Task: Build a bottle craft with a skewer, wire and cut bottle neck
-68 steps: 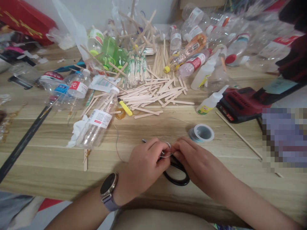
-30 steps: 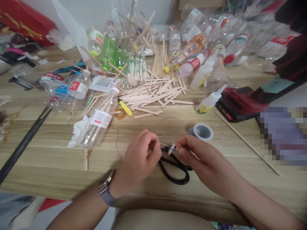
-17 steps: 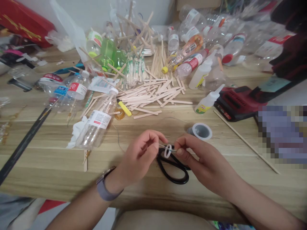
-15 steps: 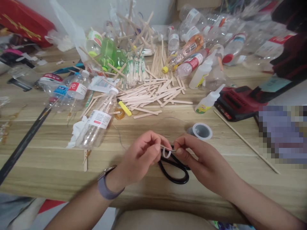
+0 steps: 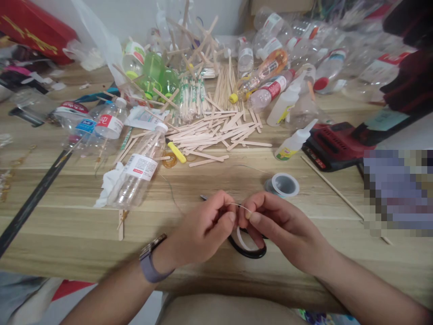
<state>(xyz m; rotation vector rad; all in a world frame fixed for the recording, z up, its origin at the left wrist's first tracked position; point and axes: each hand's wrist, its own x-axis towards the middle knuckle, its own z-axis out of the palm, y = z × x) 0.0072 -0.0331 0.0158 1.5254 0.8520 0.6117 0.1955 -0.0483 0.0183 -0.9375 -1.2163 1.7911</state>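
My left hand [image 5: 206, 230] and my right hand [image 5: 287, 230] meet over the front of the table, each pinching a thin wire [image 5: 241, 205] that arches between the fingertips. Below the fingers hangs a narrow white plastic strip [image 5: 242, 239], curved like a loop; its upper end is hidden by the fingers. Black-handled scissors [image 5: 250, 255] lie on the table beneath, partly covered by my hands, with a blade tip showing by the left knuckles. Just beyond my right hand stands a small spool [image 5: 286, 185]. A loose strand of wire curves across the wood left of my hands.
A clear plastic bottle [image 5: 135, 174] lies to the left, near a yellow-handled tool [image 5: 176, 152]. Wooden sticks [image 5: 216, 131] are heaped behind. Glue bottles [image 5: 294, 142], a red-and-black power tool [image 5: 334, 144] and a long thin stick [image 5: 333, 187] are on the right. Many bottles crowd the back.
My hands have drawn closer together and the wire now bows upward between them. The white loop hangs lower and looks wider. More of the scissors' blade tip shows on the left.
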